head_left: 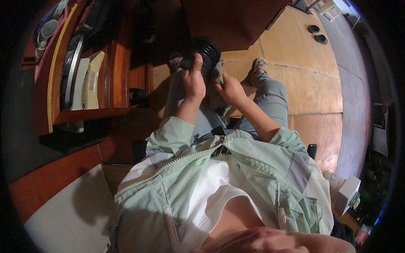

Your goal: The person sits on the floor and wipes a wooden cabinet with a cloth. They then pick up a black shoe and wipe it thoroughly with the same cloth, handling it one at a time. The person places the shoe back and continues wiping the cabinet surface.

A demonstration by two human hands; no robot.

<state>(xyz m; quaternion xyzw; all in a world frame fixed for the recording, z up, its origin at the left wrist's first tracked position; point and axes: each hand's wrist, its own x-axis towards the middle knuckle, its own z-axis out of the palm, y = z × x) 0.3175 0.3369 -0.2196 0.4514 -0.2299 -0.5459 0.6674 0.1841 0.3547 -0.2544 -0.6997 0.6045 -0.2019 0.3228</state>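
My left hand (193, 83) is wrapped around a black object (206, 52) with curved ridges and a short projecting part, thumb on top. It is too dark to tell exactly what the object is. My right hand (231, 90) pinches a crumpled grey cloth (218, 71) against the object's right side. Both hands are close together above my lap, between my knees in light-blue jeans (272, 95). The underside of the black object is hidden.
On the left, an open wooden drawer (91, 114) contains a cream-coloured case (92, 80) and other items. A dark red-brown wooden panel (231, 22) stands ahead. Black slippers (320, 39) lie on the tan floor (303, 85). A white box (347, 195) is at right.
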